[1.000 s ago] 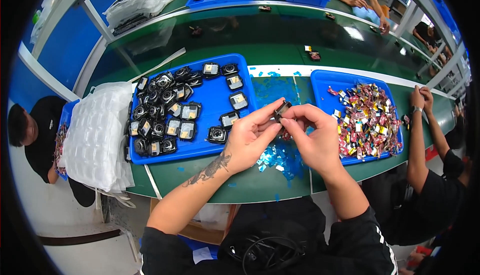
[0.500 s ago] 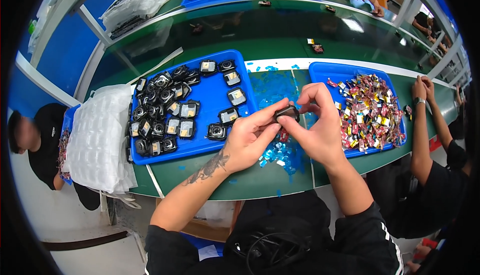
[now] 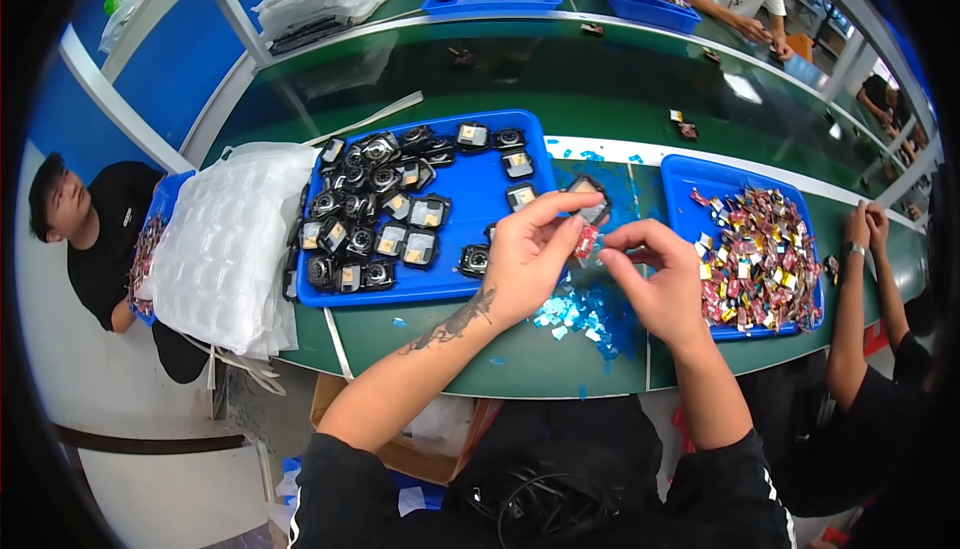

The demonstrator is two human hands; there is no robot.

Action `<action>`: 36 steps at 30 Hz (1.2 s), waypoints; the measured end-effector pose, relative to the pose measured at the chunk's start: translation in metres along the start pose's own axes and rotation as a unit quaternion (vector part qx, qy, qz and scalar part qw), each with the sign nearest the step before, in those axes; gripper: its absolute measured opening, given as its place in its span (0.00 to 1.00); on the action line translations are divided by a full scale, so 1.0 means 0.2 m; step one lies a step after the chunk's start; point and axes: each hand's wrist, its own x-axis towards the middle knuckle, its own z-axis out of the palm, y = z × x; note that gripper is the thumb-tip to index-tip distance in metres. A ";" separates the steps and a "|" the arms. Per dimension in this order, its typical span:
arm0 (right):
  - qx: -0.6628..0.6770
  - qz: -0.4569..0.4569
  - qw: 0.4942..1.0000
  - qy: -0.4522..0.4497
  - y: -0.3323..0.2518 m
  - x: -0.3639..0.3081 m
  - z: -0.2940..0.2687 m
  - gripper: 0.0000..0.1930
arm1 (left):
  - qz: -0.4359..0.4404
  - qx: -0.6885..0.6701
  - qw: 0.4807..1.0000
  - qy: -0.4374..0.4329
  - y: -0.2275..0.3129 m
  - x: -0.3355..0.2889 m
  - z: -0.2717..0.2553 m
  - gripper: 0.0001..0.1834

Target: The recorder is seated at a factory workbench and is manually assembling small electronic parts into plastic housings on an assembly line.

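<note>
My left hand (image 3: 527,254) grips a small black watch case (image 3: 591,202) between its fingers, with the case's open side showing. A little red circuit piece (image 3: 587,242) sits by the left thumb, just below the case. Close on the right, my right hand (image 3: 655,284) has its thumb and forefinger drawn together near the red piece; what they pinch, if anything, is too small to name. Bits of shiny blue film (image 3: 580,319) lie on the green bench under both hands.
A blue tray (image 3: 455,219) of black watch cases stands on the left, beside stacked translucent packing trays (image 3: 225,249). On the right, another blue tray (image 3: 683,181) holds a heap of red and yellow parts. A green conveyor (image 3: 560,79) runs behind. Co-workers sit around.
The watch case has tipped up and away in my left hand, and a red piece now shows below it. My right hand has drawn back from the case. The view has shifted.
</note>
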 end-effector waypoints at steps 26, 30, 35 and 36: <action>0.201 0.122 0.969 -0.080 0.03 0.00 -0.05 0.14 | 0.111 0.236 0.965 -0.036 0.10 -0.02 0.01 0.18; 0.418 0.179 0.884 -0.107 0.02 0.02 -0.09 0.13 | 0.150 0.291 0.940 -0.101 0.13 0.00 -0.03 0.19; 0.423 0.181 0.875 -0.148 0.00 0.01 -0.11 0.11 | 0.126 0.275 0.946 -0.119 0.13 0.00 -0.06 0.12; 0.376 0.176 0.900 -0.131 -0.02 0.00 -0.12 0.11 | 0.096 0.274 0.947 -0.136 0.14 0.01 -0.08 0.10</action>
